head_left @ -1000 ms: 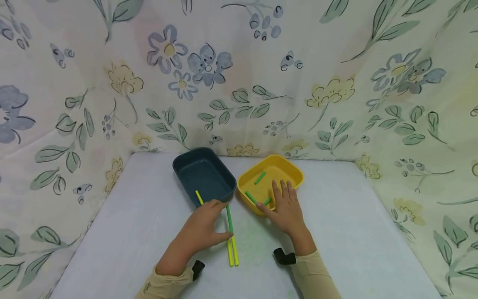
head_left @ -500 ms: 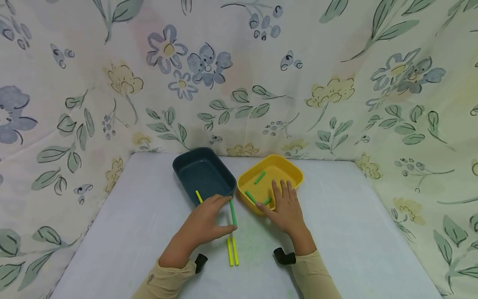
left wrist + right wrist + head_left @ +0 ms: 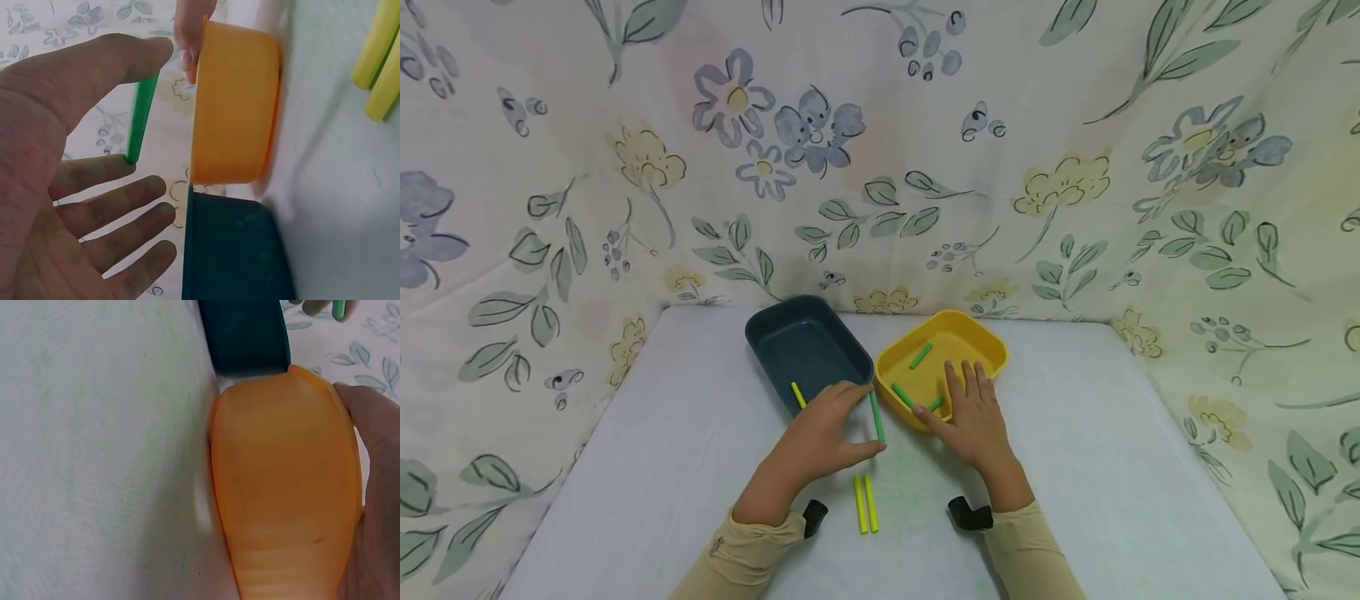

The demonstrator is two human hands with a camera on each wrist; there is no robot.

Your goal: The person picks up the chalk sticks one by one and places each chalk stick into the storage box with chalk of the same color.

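My left hand [image 3: 823,437] pinches a thin green stick [image 3: 877,418] lengthwise between thumb and index fingertip, near the front corner of the dark blue tray [image 3: 808,342]. In the left wrist view the green stick [image 3: 141,119] spans thumb to index finger, the other fingers spread. My right hand [image 3: 976,425] rests over the front right side of the yellow tray [image 3: 898,354], fingers straight and thumb at the rim. Inside that tray lie green sticks [image 3: 921,356]. A yellow stick [image 3: 798,393] leans in the blue tray, its lower part hidden by my left hand.
Two yellow sticks [image 3: 865,504] lie side by side on the white tabletop [image 3: 700,433], between my forearms. Faint green smudges mark the cloth. Flowered fabric [image 3: 880,233] walls the back and both sides. The two trays stand close together near the back edge.
My left hand has lifted the green stick away from the yellow sticks and carried it forward and right toward the yellow tray. My right hand stays where it was.
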